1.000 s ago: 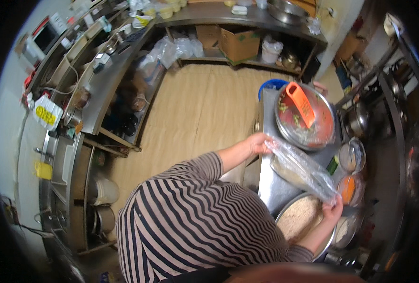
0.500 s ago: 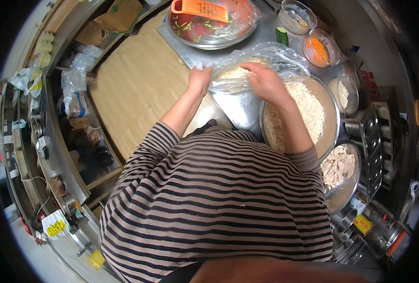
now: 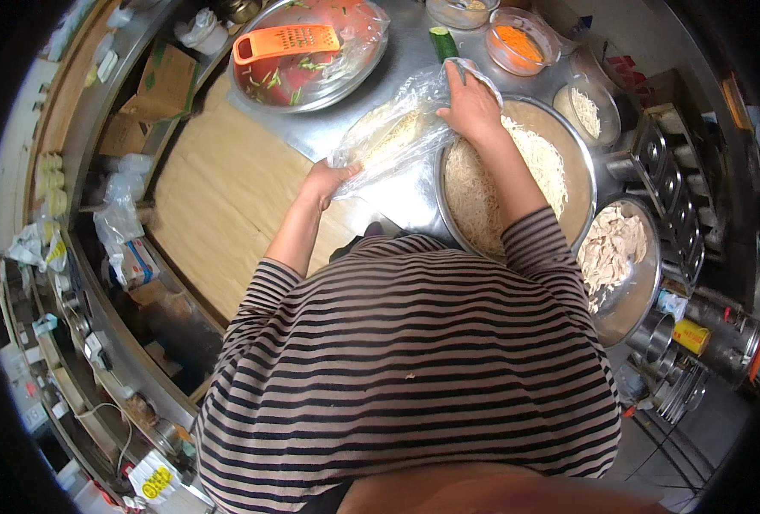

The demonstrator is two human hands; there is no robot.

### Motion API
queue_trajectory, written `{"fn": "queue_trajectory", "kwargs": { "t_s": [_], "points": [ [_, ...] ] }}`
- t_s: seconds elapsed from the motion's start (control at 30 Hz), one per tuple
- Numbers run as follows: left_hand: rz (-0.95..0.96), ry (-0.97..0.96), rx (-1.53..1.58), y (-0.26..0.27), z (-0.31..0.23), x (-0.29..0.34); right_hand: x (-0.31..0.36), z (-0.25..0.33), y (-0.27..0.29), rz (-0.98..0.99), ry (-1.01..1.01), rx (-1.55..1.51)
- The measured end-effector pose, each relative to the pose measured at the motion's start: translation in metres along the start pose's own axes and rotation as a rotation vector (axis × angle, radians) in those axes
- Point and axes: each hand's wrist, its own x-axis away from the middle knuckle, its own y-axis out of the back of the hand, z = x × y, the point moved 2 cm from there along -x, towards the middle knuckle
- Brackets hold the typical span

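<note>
A clear plastic bag (image 3: 375, 146) with pale shreds inside is stretched slantwise between my hands over the steel worktop. My left hand (image 3: 321, 182) pinches the bag's near left corner. At its far right end my right hand (image 3: 472, 107) grips the film, beside a cut green cucumber (image 3: 442, 44). Under my right forearm stands a wide steel bowl (image 3: 590, 171), with a heap of pale shreds (image 3: 538, 163) in it. Part of that heap is hidden by the arm.
An orange grater (image 3: 286, 41) lies across a large steel bowl (image 3: 260, 104) at the far left. Grated carrot (image 3: 517, 43) fills a clear bowl. More shreds (image 3: 584, 113) and torn pale pieces (image 3: 615, 244) sit in bowls at right. Brown board (image 3: 217, 188) covers the left worktop.
My right hand has moved from over the bag's middle to its far right end. The left hand has shifted lower, and the bag now slants between them. The whole view has turned.
</note>
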Motion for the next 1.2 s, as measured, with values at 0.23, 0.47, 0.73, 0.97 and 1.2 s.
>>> {"fn": "queue_trajectory", "kwargs": {
  "t_s": [0.23,0.47,0.73,0.97,1.2],
  "points": [
    [-0.25,-0.137,-0.101,0.002,-0.022,-0.028,-0.043,-0.016,-0.035,0.228,-0.11,-0.044],
    [-0.125,-0.176,0.485,-0.031,-0.088,-0.005,-0.051,0.008,-0.008,-0.106,-0.376,-1.196],
    [0.493,-0.371,0.646,-0.125,-0.162,0.015,-0.035,0.015,0.056,0.242,-0.162,-2.939],
    [0.708,-0.271,0.981,-0.18,-0.141,-0.018,0.008,-0.024,0.047,0.002,-0.39,-2.838],
    [0.865,-0.157,0.961,-0.239,-0.141,-0.026,0.007,-0.105,0.045,-0.162,-0.388,-2.708]
  ]
}}
